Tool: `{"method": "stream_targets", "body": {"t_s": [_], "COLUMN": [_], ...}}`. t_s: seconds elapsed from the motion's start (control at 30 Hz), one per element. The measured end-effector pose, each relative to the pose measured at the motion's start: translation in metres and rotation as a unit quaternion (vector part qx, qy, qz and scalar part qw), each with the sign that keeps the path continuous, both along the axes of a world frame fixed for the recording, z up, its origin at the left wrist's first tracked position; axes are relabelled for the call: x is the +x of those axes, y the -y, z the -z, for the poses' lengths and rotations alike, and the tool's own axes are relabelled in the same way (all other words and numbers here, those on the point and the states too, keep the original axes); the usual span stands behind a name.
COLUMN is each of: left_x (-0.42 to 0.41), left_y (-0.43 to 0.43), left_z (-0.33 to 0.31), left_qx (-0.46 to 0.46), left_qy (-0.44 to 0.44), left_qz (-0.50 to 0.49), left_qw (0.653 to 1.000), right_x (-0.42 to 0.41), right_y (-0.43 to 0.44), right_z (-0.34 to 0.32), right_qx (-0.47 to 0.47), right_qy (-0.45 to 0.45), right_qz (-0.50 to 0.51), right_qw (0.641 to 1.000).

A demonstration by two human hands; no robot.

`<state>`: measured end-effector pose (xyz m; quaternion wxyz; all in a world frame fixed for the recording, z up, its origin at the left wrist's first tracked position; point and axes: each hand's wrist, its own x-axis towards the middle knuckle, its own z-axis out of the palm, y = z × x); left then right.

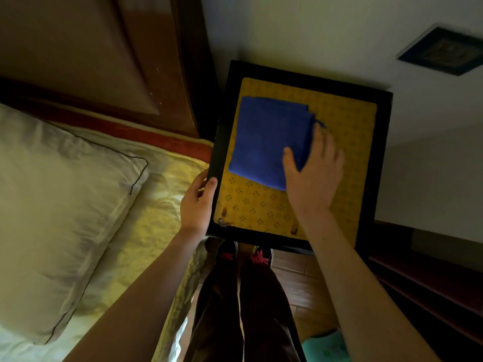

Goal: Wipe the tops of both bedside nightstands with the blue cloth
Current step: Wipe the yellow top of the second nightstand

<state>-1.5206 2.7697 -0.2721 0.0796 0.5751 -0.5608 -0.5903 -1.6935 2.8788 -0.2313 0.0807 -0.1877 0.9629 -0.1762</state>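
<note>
The blue cloth (264,137) lies folded flat on the nightstand (373,163), a black-framed top with a yellow patterned surface, beside the bed. My right hand (312,173) rests on the cloth's right edge, thumb on top and fingers curled around the side. My left hand (197,202) grips the nightstand's left front edge, thumb on the black rim. Only this one nightstand is in view.
The bed with a white pillow (60,205) and yellow sheet (162,205) lies to the left, under a wooden headboard (109,56). A white wall with a dark framed plate (441,52) stands behind. My legs and shoes (245,257) stand on the wooden floor below.
</note>
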Motion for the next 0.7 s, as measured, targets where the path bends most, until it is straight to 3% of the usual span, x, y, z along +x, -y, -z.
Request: {"method": "stream_targets", "body": {"t_s": [0.13,0.27,0.37,0.43,0.6,0.7], "left_x": [0.001,0.001,-0.001,-0.003,0.001,0.01], "left_y": [0.0,0.001,0.004,0.007,0.019,0.027], "left_z": [0.003,0.004,0.002,-0.008,-0.074,-0.145], "left_qx": [0.002,-0.002,-0.001,0.012,0.064,0.034], "left_qy": [0.008,0.011,0.028,0.05,0.064,0.021], "left_qz": [0.001,0.007,0.032,0.052,0.082,0.109], "left_qw": [1.0,1.0,0.999,0.997,0.993,0.993], "right_x": [0.021,0.028,0.013,0.007,0.013,0.02], "right_y": [-0.004,0.023,0.031,0.029,0.019,0.002], "right_z": [-0.003,0.0,-0.005,-0.018,-0.101,-0.171], "right_qx": [0.067,-0.05,-0.223,-0.292,-0.328,-0.306], "right_qy": [0.088,0.188,0.335,0.407,0.405,0.398], "right_qz": [0.101,0.161,0.289,0.309,0.188,0.118], "right_qw": [0.989,0.968,0.869,0.808,0.832,0.857]}}
